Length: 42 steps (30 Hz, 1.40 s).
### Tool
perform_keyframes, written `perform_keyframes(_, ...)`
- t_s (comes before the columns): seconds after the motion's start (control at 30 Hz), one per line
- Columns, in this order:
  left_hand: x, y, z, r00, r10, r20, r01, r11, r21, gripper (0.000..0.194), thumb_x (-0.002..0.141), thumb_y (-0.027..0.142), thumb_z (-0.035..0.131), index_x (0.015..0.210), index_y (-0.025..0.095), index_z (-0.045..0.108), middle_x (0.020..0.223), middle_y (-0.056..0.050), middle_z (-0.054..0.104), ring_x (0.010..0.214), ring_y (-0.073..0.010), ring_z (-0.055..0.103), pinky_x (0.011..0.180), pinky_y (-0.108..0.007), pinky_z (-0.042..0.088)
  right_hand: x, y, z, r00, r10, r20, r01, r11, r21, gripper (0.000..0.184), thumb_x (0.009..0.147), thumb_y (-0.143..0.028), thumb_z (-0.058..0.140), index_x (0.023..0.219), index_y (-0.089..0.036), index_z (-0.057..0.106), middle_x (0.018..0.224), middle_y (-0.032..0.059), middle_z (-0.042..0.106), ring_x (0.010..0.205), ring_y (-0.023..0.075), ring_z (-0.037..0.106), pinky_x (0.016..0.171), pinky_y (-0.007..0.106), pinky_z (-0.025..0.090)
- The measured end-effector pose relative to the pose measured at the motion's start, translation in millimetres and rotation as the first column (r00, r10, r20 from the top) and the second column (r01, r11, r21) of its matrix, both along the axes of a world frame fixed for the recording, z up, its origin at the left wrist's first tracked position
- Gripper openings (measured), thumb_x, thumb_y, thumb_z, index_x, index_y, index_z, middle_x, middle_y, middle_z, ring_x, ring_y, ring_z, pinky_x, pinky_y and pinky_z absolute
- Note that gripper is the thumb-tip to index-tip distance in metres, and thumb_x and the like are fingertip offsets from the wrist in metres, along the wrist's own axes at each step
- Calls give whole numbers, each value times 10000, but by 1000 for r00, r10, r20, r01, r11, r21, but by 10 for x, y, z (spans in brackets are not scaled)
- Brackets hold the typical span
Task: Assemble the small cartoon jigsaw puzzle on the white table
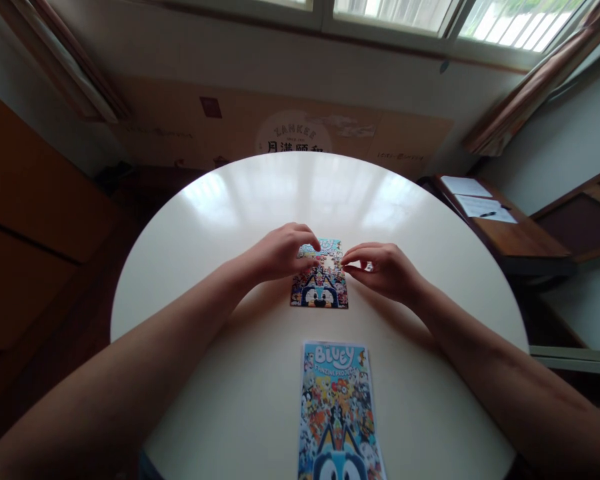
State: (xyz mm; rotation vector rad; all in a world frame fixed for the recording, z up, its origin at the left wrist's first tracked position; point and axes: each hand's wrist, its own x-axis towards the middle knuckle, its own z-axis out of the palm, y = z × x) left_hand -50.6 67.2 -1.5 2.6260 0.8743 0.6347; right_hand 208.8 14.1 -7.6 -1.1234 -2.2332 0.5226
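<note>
A small jigsaw puzzle [319,297] lies flat on the white table, mostly assembled, with a pale gap [329,263] in its upper middle. A blue dog's face fills its lower part. From the left, my left hand [285,252] reaches over the puzzle, its thumb and fingers apart, the thumb tip close to the gap. My right hand [380,267] is at the puzzle's right edge, thumb and forefinger pinched together. Whatever sits between those fingertips is too small to make out. Nearer to me lies a printed "Bluey" picture sheet [337,407] with a matching design.
The round white table [180,267] has a glossy top reflecting the windows. To the right stands a wooden desk [510,237] with papers [485,208] and a pen. An orange-brown cabinet [25,233] is on the left. A printed cardboard panel [350,127] leans below the windows.
</note>
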Motion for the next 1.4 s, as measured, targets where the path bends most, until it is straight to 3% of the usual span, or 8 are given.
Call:
perform_keyframes(0.27, -30, 9, -28, 999, -9, -44, 10, 1000, 5, 223, 787, 246, 728, 1007, 210, 719, 1053, -82, 696, 981, -246, 640, 853, -392, 524, -23, 23, -79, 996, -86, 8, 86, 996, 7, 293, 831, -277, 686, 1123, -294, 701, 950, -1, 769, 670, 163, 622, 680, 351, 505)
perform_keyframes(0.67, -45, 21, -44, 998, -7, -57, 8, 1000, 12, 234, 771, 217, 738, 1004, 215, 722, 1061, -79, 697, 995, -250, 642, 860, -397, 529, -1, 41, -74, 993, -106, 51, 104, 993, 54, 159, 849, -318, 695, 994, -278, 746, 885, 5, 760, 648, 163, 626, 667, 346, 510)
perform_keyframes(0.8, -48, 30, -58, 998, -17, -57, 17, 1000, 6, 232, 767, 222, 743, 998, 219, 726, 1043, -70, 705, 985, -246, 644, 870, -396, 527, -24, 42, -77, 998, -67, 2, 67, 997, 30, 129, 879, -316, 662, 907, -280, 783, 933, 18, 773, 755, 192, 687, 712, 351, 544)
perform_keyframes(1.07, -36, 27, -49, 998, -27, -61, 26, 1000, -7, 177, 767, 223, 750, 944, 227, 750, 998, -61, 723, 968, -238, 643, 875, -390, 521, -178, 58, -166, 998, -65, -20, 66, 997, 46, 145, 873, -291, 679, 939, -313, 806, 1010, 25, 776, 923, 239, 714, 819, 410, 568)
perform_keyframes(1.4, -34, 16, -50, 999, -20, -43, 20, 1000, -1, 144, 764, 201, 750, 904, 233, 757, 977, -54, 723, 937, -225, 641, 841, -370, 523, -177, 78, -173, 999, -22, 39, 18, 994, 110, 143, 877, -254, 683, 926, -314, 804, 975, 19, 779, 875, 223, 693, 807, 397, 559)
